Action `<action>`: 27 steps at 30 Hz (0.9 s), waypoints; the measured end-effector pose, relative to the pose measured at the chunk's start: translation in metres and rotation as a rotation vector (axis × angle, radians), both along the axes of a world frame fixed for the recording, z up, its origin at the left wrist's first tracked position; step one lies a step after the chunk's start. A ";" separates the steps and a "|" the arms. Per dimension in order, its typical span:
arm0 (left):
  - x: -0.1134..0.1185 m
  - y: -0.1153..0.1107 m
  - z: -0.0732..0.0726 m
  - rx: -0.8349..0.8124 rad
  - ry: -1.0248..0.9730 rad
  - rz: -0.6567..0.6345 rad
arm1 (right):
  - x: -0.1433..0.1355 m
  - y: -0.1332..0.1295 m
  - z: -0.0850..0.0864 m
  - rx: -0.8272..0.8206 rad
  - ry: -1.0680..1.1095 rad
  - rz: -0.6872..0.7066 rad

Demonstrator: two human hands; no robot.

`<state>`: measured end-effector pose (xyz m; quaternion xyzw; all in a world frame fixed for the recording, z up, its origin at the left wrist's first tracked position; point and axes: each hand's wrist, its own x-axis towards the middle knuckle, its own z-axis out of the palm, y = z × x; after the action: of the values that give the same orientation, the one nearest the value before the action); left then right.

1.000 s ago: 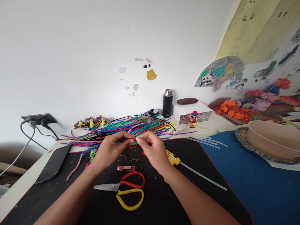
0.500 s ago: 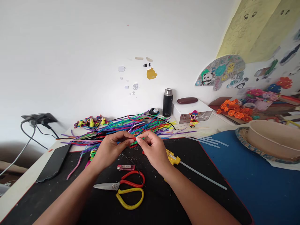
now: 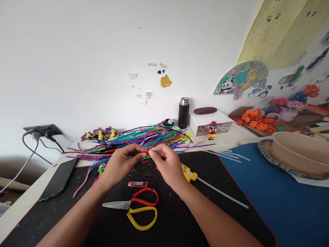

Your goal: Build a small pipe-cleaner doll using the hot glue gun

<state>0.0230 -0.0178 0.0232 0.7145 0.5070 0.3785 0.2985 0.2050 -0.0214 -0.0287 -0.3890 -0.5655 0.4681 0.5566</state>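
Note:
Both hands meet at the far edge of the black mat [image 3: 84,212], fingertips almost touching. A small red piece [image 3: 147,152] sits between them, mostly covered by fingers; it looks like pipe cleaner, though its shape is unclear. My left hand [image 3: 125,163] pinches it from the left. My right hand [image 3: 167,164] is closed in a pinch at its right end. Just behind the hands spreads a pile of coloured pipe cleaners [image 3: 120,139]. Nearer me lie a pink lighter [image 3: 137,184] and scissors [image 3: 142,208] with red and yellow handles. A yellow glue gun [image 3: 189,173] is partly behind my right hand.
Clear glue sticks [image 3: 227,156] lie to the right, near a beige bowl [image 3: 298,151]. A black bottle [image 3: 183,113], a white box [image 3: 218,120] and a small figure [image 3: 212,131] stand along the wall. At left are a black phone-like slab [image 3: 60,178] and a power strip [image 3: 43,130].

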 end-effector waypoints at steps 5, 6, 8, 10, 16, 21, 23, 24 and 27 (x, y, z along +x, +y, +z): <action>-0.003 0.005 -0.002 -0.111 -0.122 -0.045 | 0.001 0.000 0.003 -0.035 0.049 0.026; -0.005 0.006 -0.003 -0.137 -0.165 -0.050 | 0.002 0.000 0.005 -0.045 0.065 0.035; -0.008 0.010 -0.006 -0.182 -0.248 -0.051 | 0.003 0.001 0.007 -0.058 0.095 0.043; -0.011 0.013 -0.008 -0.208 -0.325 -0.046 | 0.004 0.001 0.008 -0.065 0.113 0.036; -0.007 0.012 -0.005 -0.258 -0.435 -0.025 | 0.002 0.001 0.005 -0.050 0.091 0.031; -0.006 0.011 -0.007 -0.295 -0.447 -0.061 | 0.001 -0.001 0.007 -0.057 0.102 0.030; -0.007 0.012 -0.010 -0.300 -0.439 -0.077 | 0.002 -0.001 0.007 -0.061 0.107 0.030; -0.007 0.012 -0.011 -0.301 -0.432 -0.083 | 0.002 -0.002 0.008 -0.062 0.109 0.032; -0.007 0.012 -0.012 -0.300 -0.402 -0.097 | 0.001 -0.002 0.008 -0.068 0.119 0.039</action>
<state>0.0158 -0.0056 0.0109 0.5960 0.4532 0.4188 0.5138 0.2065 -0.0233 -0.0206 -0.3679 -0.5226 0.5202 0.5665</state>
